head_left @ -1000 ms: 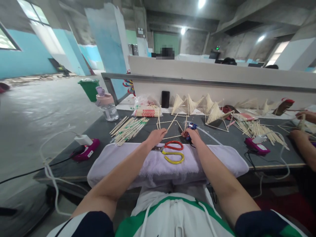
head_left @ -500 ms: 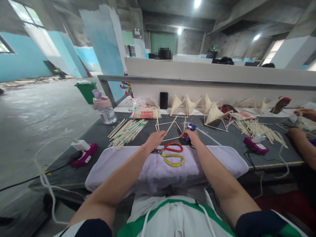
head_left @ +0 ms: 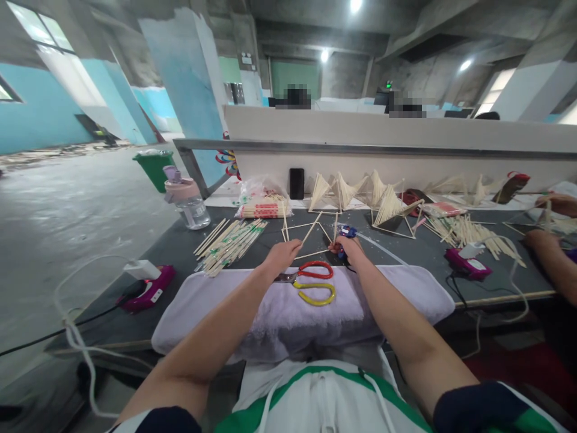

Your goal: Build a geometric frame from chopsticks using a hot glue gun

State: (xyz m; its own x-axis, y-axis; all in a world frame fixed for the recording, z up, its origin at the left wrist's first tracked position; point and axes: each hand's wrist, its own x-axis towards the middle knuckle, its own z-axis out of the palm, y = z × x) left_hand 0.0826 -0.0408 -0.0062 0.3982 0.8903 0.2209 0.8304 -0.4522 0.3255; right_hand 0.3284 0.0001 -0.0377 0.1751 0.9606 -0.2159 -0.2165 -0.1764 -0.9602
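Note:
My left hand pinches a thin wooden stick, which slants up to the right. Closed around a blue glue gun, my right hand is at the right side of a frame of joined sticks. One stick of this frame stands upright beside the gun. The gun's tip is too small to make out. Below both hands, scissors with one red and one yellow handle lie on a folded lilac towel.
Loose sticks lie at left, near a water bottle and a purple power socket. Finished-looking stick shapes and a phone line the partition. A second purple socket and another person's hands are at right.
The whole view has shifted slightly to the left. Both hands keep nearly the same place at the stick frame, still holding the stick and the glue gun.

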